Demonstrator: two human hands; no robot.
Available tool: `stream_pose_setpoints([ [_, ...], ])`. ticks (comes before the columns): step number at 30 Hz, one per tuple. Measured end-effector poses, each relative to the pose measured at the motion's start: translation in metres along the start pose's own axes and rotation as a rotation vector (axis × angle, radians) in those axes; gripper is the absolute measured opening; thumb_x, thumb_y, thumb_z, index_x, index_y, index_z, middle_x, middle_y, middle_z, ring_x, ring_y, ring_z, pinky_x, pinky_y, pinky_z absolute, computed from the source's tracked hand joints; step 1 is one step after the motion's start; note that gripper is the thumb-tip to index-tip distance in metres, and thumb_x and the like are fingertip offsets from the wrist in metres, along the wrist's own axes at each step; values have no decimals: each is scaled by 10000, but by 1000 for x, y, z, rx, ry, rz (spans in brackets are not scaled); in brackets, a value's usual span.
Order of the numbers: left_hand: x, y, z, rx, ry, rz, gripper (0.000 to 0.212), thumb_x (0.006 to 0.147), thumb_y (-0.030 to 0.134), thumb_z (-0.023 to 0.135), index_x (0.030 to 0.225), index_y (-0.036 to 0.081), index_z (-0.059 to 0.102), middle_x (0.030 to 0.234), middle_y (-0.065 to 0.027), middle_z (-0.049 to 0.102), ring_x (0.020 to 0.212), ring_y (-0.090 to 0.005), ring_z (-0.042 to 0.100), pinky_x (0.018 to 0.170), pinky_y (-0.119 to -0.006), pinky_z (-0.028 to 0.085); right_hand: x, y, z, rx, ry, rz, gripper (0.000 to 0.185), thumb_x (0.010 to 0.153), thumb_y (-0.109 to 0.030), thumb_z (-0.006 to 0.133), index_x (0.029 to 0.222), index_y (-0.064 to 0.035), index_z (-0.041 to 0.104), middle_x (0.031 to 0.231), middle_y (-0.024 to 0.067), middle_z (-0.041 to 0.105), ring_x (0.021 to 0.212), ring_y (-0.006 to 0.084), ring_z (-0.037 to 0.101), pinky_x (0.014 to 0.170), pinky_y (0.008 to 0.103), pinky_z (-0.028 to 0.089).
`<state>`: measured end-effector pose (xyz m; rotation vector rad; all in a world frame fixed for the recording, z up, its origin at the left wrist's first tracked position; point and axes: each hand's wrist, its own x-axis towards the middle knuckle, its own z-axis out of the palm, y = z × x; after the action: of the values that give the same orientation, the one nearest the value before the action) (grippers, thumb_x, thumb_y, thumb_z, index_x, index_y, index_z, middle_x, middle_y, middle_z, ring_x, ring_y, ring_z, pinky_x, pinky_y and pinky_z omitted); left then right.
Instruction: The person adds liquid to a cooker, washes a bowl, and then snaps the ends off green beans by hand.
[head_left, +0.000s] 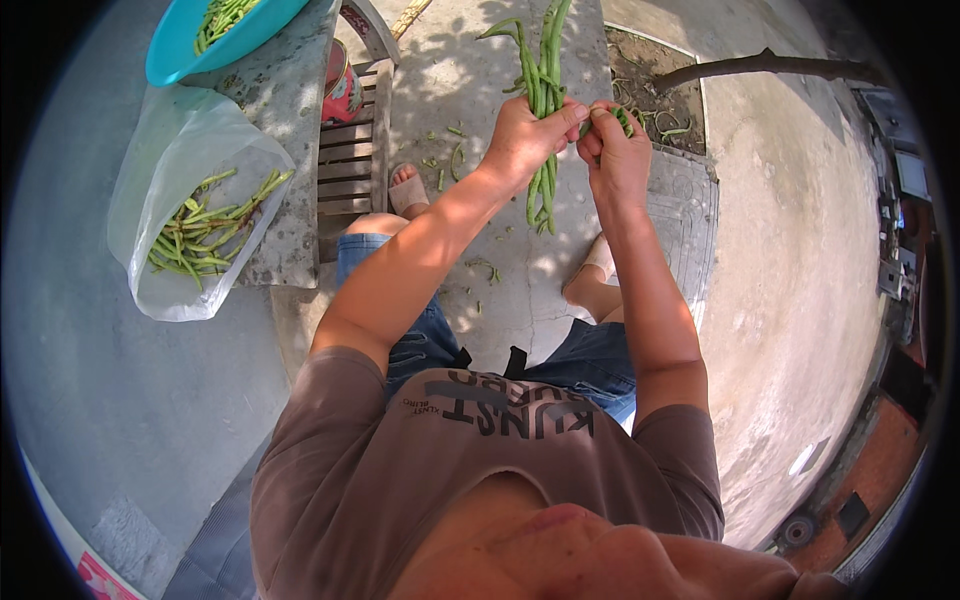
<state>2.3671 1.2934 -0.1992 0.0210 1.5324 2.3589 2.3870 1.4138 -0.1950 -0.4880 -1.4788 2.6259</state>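
My left hand (529, 135) is closed round a bunch of long green beans (541, 82), whose ends stick out above and below the fist. Its thumb and fingertips meet those of my right hand (619, 142), which pinches a bean end and holds short green bean pieces (622, 120) against the palm. At the left, a clear plastic bag (176, 142) lies with its mouth spread on a stone slab and holds more beans (217, 225), some browned. A turquoise basin (169, 64) with cut green bean pieces (225, 19) stands at the slab's far end.
The stone slab (292, 97) borders a slatted wooden chair (349, 157) bearing a red tin (343, 94). Bean scraps (484, 266) lie on the concrete floor between my feet. Beyond my right hand are a soil bed (652, 60) with bean trimmings and a dark branch (772, 66).
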Motion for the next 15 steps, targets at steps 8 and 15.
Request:
stream_pose_setpoints([
  [8, 12, 11, -27, -307, 175, -191, 281, 844, 86, 618, 1104, -15, 578, 645, -7, 492, 497, -94, 422, 465, -257, 357, 47, -31, -2, 615, 165, 85, 147, 898, -84, 368, 854, 1, 480, 837, 113, 530, 833, 236, 544, 674, 346, 478],
  [15, 11, 21, -27, -301, 177, -237, 122, 809, 78, 632, 915, 19, 623, 619, -23, 525, 459, -103, 435, 434, -265, 342, 72, -46, 199, 458, -231, 121, 152, 946, -112, 480, 888, 25, 510, 786, 99, 548, 757, 231, 555, 723, 367, 499],
])
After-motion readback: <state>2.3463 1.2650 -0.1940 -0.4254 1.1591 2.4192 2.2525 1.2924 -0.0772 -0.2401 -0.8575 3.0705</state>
